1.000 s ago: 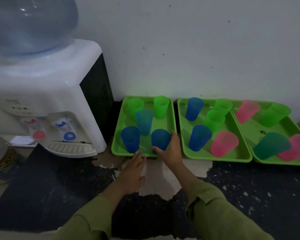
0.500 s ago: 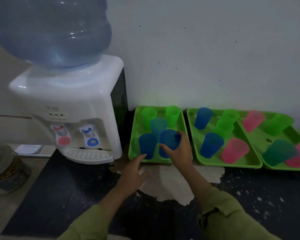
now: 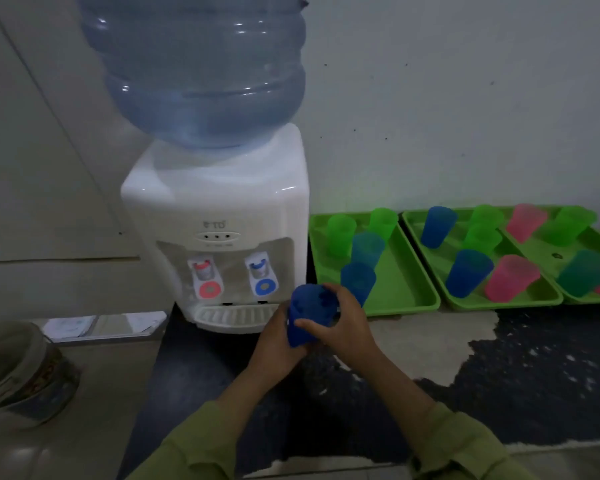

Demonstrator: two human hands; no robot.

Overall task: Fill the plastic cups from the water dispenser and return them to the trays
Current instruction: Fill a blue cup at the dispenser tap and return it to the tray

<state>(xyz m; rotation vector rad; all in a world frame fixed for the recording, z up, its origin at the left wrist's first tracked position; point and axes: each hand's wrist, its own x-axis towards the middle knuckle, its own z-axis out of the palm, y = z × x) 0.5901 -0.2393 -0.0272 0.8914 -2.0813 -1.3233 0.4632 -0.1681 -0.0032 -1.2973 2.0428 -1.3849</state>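
Both hands were closed around one blue cup (image 3: 310,315). The left hand (image 3: 278,341) gripped its lower part from the left. The right hand (image 3: 347,327) wrapped it from the right, with the thumb across the front wall and the fingers near the rim. The cup was held upright, or nearly so, off the counter (image 3: 499,375). It was just in front of the right end of the drip tray (image 3: 232,315) and close to the near left corner of the left tray (image 3: 406,308). Both sleeves were olive green.

Directly behind the cup stood the white water dispenser (image 3: 215,209), with a red tap (image 3: 205,278) and a blue tap (image 3: 262,277) above the drip tray. The cup sat lower than the blue tap and to its right. A large blue-tinted bottle (image 3: 201,71) rested on top of the dispenser.

Three green trays lay side by side along the wall, to the right of the dispenser. The left tray held two green cups, a teal cup (image 3: 368,249) and another blue cup (image 3: 357,282). The middle tray (image 3: 499,303) carried two blue, two green and one pink cup. The right tray (image 3: 586,300) held pink, green and teal cups and was partly cut off by the frame edge. A round bowl-like vessel (image 3: 21,372) sat at the far left.
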